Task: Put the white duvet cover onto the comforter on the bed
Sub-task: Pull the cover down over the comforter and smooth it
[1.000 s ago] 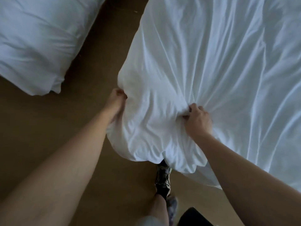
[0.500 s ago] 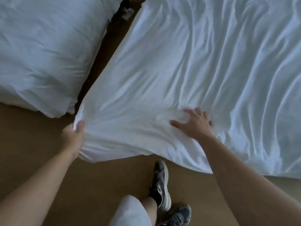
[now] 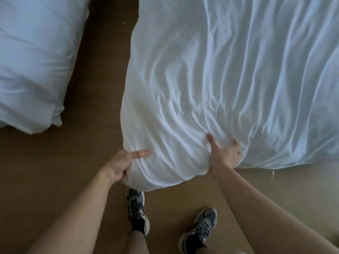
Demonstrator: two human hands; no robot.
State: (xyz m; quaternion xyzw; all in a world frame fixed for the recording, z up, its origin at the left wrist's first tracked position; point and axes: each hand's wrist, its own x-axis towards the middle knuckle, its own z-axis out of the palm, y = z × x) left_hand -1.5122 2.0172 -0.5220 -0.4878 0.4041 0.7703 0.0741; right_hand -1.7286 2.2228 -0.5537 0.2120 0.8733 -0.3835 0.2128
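Brown floor, two white heaps, and both hands on one corner.

Filling the right of the view, the wrinkled white duvet cover lies spread out, its near left corner bulging plump and rounded over the floor; whether the comforter sits inside cannot be told. The left hand grips that corner from the side, thumb laid along the top and fingers tucked out of sight beneath. The right hand, apart from it along the near edge, presses on the cloth with thumb and fingers splayed. Across the floor to the left lies a separate heap of puffy white bedding. Two dark grey laced trainers stand just below the corner.
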